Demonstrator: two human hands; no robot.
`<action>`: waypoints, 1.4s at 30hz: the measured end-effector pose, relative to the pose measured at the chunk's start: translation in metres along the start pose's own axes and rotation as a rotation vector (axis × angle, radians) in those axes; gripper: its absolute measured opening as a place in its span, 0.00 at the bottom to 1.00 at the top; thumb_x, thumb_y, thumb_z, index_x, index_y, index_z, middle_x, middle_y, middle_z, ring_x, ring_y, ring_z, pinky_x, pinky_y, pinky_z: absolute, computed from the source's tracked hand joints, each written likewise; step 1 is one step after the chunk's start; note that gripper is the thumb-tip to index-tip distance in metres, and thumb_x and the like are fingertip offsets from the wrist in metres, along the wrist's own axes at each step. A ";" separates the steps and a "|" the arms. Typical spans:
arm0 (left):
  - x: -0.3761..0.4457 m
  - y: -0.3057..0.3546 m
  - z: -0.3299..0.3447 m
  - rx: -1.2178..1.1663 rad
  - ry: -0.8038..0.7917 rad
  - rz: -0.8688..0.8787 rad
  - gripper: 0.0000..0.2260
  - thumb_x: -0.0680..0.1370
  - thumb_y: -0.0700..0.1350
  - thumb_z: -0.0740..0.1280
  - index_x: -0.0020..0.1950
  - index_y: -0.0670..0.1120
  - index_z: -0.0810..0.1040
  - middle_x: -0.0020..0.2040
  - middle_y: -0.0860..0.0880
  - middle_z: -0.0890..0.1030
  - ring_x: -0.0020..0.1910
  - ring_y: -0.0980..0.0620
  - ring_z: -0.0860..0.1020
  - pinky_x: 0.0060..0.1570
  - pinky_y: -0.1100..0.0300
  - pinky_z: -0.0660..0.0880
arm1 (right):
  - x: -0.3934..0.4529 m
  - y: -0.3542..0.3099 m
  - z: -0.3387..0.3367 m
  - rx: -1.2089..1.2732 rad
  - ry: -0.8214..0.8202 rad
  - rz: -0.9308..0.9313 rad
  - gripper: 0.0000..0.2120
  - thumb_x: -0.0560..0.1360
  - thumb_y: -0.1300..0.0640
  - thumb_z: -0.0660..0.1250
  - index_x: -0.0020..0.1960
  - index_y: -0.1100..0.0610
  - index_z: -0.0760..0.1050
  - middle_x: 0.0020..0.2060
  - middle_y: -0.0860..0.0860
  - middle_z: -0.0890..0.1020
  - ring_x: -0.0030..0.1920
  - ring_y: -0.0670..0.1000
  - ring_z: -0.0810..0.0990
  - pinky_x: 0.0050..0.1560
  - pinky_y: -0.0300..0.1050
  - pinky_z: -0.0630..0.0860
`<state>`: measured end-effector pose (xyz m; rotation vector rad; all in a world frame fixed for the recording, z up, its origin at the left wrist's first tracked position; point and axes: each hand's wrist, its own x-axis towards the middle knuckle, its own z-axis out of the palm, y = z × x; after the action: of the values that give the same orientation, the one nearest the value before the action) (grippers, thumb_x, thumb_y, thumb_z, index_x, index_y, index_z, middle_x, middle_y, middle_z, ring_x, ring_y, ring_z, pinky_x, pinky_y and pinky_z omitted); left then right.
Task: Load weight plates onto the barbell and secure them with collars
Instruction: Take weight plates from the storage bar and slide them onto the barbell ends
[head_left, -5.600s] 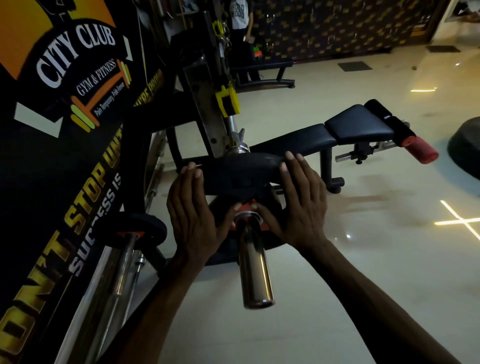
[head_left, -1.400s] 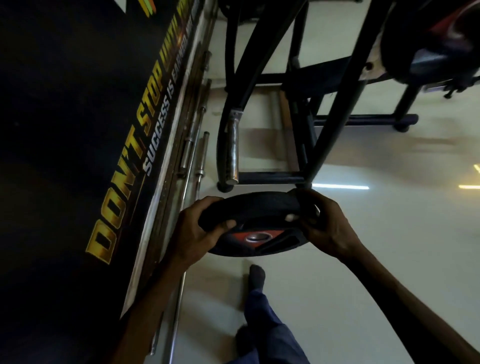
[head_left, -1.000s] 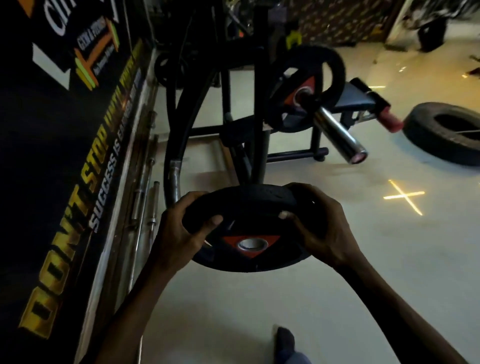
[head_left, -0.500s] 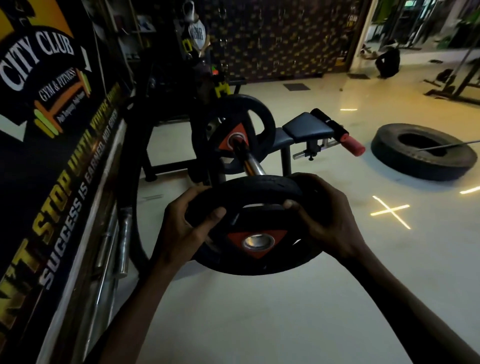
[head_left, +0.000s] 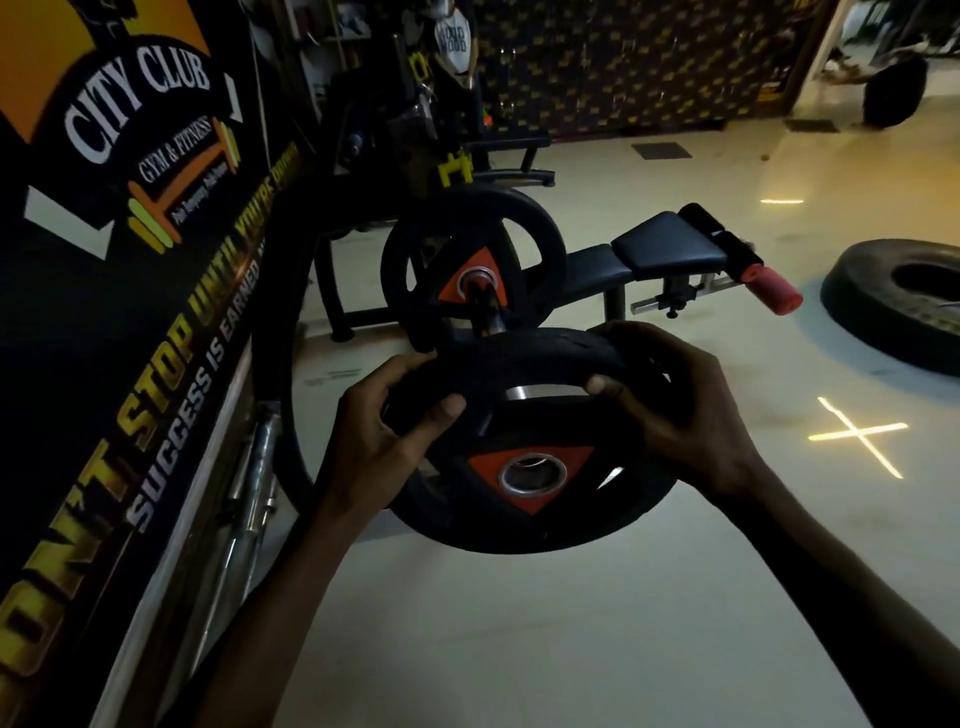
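I hold a black weight plate (head_left: 524, 525) with an orange triangle and a steel-ringed centre hole in front of me, tilted toward me. My left hand (head_left: 384, 431) grips its left rim, thumb on the face. My right hand (head_left: 680, 410) grips its right rim. Just behind it, a matching black plate (head_left: 530, 228) sits on the barbell sleeve (head_left: 488, 312). The held plate hides most of the sleeve. No collar is visible.
A black banner wall (head_left: 130, 312) runs along the left, with spare bars (head_left: 254, 499) lying at its foot. A black bench (head_left: 660, 249) with a red roller pad stands behind the barbell. A large tyre (head_left: 893, 306) lies on the floor at right.
After pushing one plate onto the sleeve, I picked up a second plate from low by the wall. Over the last half second it has come closer to the sleeve end.
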<state>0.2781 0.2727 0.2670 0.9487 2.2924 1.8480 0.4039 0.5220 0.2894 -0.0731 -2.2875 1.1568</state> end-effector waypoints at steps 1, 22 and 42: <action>0.001 0.000 0.002 0.007 0.001 -0.006 0.16 0.74 0.58 0.74 0.60 0.58 0.81 0.55 0.55 0.86 0.58 0.53 0.84 0.59 0.45 0.81 | 0.001 0.003 0.000 0.011 -0.001 0.004 0.19 0.75 0.50 0.72 0.64 0.54 0.79 0.54 0.46 0.85 0.56 0.45 0.84 0.55 0.42 0.80; 0.038 -0.035 0.013 0.153 0.154 0.079 0.24 0.77 0.57 0.71 0.68 0.46 0.77 0.62 0.45 0.81 0.64 0.47 0.80 0.60 0.41 0.79 | 0.054 0.064 0.030 0.010 0.043 -0.149 0.22 0.77 0.55 0.72 0.69 0.56 0.74 0.60 0.49 0.81 0.62 0.51 0.79 0.63 0.63 0.75; 0.170 -0.122 0.054 0.853 0.513 0.387 0.37 0.81 0.57 0.67 0.81 0.37 0.58 0.80 0.38 0.62 0.81 0.41 0.61 0.80 0.50 0.56 | 0.175 0.147 0.117 -0.515 0.341 -0.447 0.38 0.79 0.42 0.68 0.80 0.59 0.58 0.80 0.57 0.62 0.82 0.57 0.58 0.80 0.59 0.57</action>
<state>0.1103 0.3893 0.1980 1.1376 3.5717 1.2576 0.1684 0.5809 0.2053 0.0433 -2.0874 0.2909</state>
